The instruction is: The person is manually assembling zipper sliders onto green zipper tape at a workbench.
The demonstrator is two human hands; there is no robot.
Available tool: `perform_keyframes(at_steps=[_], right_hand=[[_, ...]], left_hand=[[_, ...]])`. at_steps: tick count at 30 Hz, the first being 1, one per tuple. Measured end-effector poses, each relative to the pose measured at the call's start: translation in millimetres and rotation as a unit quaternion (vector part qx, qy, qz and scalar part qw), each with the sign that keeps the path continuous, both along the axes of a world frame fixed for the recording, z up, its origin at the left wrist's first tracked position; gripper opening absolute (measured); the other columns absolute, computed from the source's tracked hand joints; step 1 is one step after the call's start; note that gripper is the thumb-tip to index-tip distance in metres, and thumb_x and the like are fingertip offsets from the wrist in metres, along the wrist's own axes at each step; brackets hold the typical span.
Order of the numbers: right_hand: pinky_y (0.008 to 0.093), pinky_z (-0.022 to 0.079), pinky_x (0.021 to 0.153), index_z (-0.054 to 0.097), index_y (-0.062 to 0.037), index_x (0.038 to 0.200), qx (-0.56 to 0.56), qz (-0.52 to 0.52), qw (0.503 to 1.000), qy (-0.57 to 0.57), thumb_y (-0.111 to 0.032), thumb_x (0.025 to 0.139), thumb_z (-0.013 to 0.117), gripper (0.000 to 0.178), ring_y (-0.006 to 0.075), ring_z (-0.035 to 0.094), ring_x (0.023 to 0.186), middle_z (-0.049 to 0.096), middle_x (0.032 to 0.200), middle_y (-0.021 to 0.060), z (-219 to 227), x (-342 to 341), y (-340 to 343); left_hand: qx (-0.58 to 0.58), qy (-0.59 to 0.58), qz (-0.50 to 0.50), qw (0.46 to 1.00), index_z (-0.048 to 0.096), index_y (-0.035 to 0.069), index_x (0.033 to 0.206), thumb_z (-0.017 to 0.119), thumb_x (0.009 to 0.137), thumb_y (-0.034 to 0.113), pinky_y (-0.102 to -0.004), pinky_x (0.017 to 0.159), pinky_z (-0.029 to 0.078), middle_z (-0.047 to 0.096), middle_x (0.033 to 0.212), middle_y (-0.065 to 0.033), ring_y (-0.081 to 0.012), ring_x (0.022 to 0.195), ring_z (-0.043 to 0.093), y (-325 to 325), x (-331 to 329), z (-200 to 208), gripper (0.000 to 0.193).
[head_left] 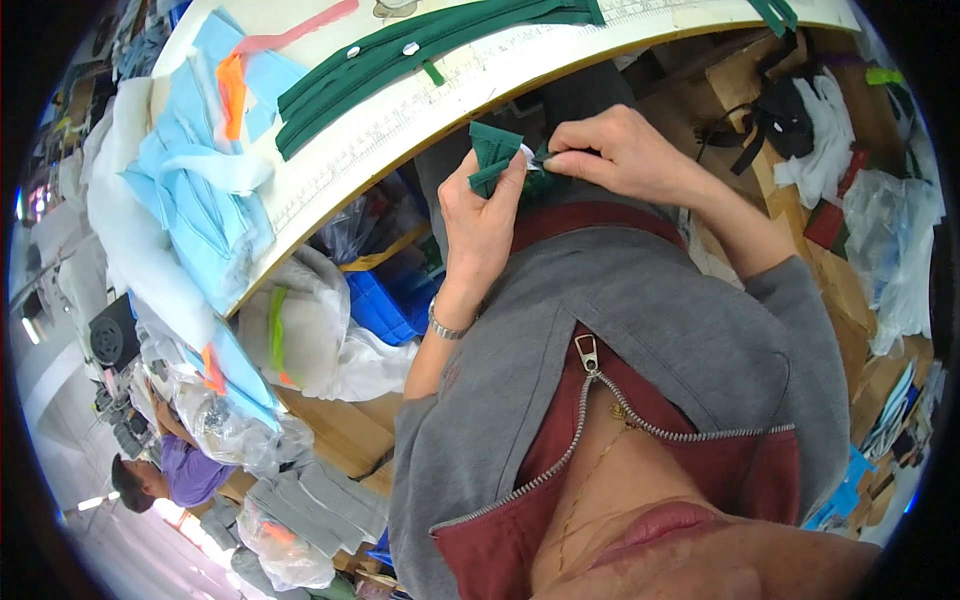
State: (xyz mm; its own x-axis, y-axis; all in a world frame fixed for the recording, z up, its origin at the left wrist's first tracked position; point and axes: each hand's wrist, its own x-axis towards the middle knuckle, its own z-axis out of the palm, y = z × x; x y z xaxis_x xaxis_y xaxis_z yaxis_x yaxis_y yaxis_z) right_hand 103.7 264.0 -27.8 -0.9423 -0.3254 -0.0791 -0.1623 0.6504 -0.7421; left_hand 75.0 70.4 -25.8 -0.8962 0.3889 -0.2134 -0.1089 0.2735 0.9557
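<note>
A dark green fabric strip (493, 148) with a folded, pointed end stands up between the thumb and fingers of my left hand (472, 222). Close by on the right, my right hand (622, 150) is closed in a pinch at the same green fabric, over my lap. A small white bit (530, 157) shows between the two hands; what it is I cannot make out. Beyond them, long green fabric bands (370, 85) with white round pieces lie along the edge of the white table.
The white table (330, 172) has ruler markings along its curved edge. Light blue fabric pieces (195, 170) and white padding pile up at its left. Below are a blue bin (385, 305) and plastic bags. Cardboard (850, 290) stands at right. A person in purple (195, 470) is far left.
</note>
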Motion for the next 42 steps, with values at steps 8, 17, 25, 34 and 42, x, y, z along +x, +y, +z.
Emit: perform_keyframes(at_steps=[8, 17, 25, 34, 42], right_hand=[[0.0238, 0.039, 0.067, 0.061, 0.0009, 0.091, -0.315, -0.058, 0.933, -0.163, -0.015, 0.076, 0.067, 0.023, 0.0067, 0.047, 0.072, 0.057, 0.081, 0.0008, -26.5, 5.3, -8.5], [0.0257, 0.034, 0.054, 0.059, 0.0004, 0.078, -0.236, -0.122, 0.958, -0.113, -0.013, 0.075, 0.066, 0.016, 0.0096, 0.041, 0.059, 0.043, 0.061, -0.0014, -20.2, 21.9, -2.0], [0.0244, 0.031, 0.057, 0.055, 0.0006, 0.072, -0.262, -0.116, 0.957, -0.047, -0.014, 0.071, 0.069, 0.020, 0.0079, 0.040, 0.064, 0.045, 0.071, -0.0021, -8.3, 11.2, 10.7], [0.0232, 0.033, 0.051, 0.059, 0.0012, 0.074, -0.179, -0.015, 0.975, -0.130, -0.018, 0.069, 0.072, 0.024, 0.0043, 0.043, 0.056, 0.051, 0.058, 0.0006, 20.7, -3.0, 6.8], [0.0212, 0.039, 0.055, 0.058, 0.0017, 0.078, -0.099, -0.021, 0.994, -0.036, -0.009, 0.067, 0.071, 0.020, 0.0059, 0.048, 0.061, 0.052, 0.064, 0.0005, 46.5, -19.4, 50.3]], left_hand=[[0.087, -0.010, -0.013, 0.996, 0.055, 0.001, 0.081, 0.055, 0.086, 0.014, -0.0174, 0.039, 0.023, 0.044, 0.053, 0.0029, -0.0028, 0.042, 0.036, 4.9, -3.2, 0.4, 0.013], [0.126, 0.044, 0.236, 0.962, 0.057, 0.000, 0.078, 0.053, 0.086, 0.009, -0.0177, 0.041, 0.028, 0.055, 0.063, -0.0009, -0.0026, 0.049, 0.041, -18.7, -21.8, 6.2, 0.012], [0.084, -0.024, 0.053, 0.995, 0.062, 0.000, 0.079, 0.067, 0.078, 0.015, -0.0184, 0.059, 0.040, 0.057, 0.065, 0.0000, -0.0055, 0.062, 0.050, -18.6, -12.5, -3.5, 0.016], [0.156, -0.008, 0.079, 0.985, 0.059, 0.004, 0.083, 0.064, 0.079, 0.010, -0.0167, 0.046, 0.032, 0.060, 0.067, -0.0026, -0.0020, 0.051, 0.044, -12.4, -27.9, 21.5, 0.008], [0.234, 0.108, 0.283, 0.924, 0.053, 0.002, 0.089, 0.057, 0.083, 0.004, -0.0177, 0.035, 0.021, 0.059, 0.064, -0.0108, -0.0042, 0.039, 0.034, -83.4, -81.7, 44.8, 0.008]])
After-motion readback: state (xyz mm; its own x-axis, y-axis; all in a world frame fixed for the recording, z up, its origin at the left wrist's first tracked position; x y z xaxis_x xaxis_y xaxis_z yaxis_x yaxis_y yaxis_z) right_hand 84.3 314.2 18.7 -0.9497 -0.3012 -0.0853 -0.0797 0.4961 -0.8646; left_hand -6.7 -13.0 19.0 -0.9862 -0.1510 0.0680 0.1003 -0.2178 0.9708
